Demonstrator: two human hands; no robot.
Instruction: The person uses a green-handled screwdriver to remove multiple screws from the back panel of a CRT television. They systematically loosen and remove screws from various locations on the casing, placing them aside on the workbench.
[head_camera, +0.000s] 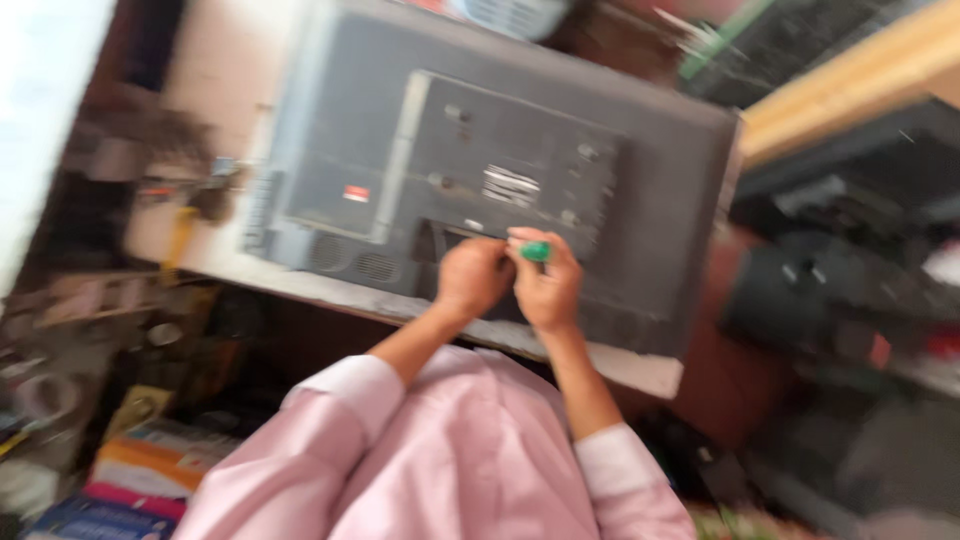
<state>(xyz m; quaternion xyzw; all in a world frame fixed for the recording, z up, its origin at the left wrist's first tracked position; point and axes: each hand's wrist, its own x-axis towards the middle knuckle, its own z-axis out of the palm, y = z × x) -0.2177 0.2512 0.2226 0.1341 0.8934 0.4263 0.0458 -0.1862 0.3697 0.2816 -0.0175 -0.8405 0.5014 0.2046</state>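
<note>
A large flat television (500, 130) lies face down on a pale workbench (200, 250), its dark grey back panel up. Both my hands are together at the near edge of that back panel. My right hand (545, 285) grips a tool with a green handle (536, 251), probably a screwdriver. My left hand (472, 275) is closed right beside it, touching the panel near a recess; the blur hides whether it holds anything. Pink sleeves cover both my arms.
Cluttered shelves and boxes (140, 460) fill the lower left below the bench. Dark equipment (830, 280) stands at the right, with a wooden plank (850, 80) above it. Small bits of clutter (190, 190) lie on the bench left of the television.
</note>
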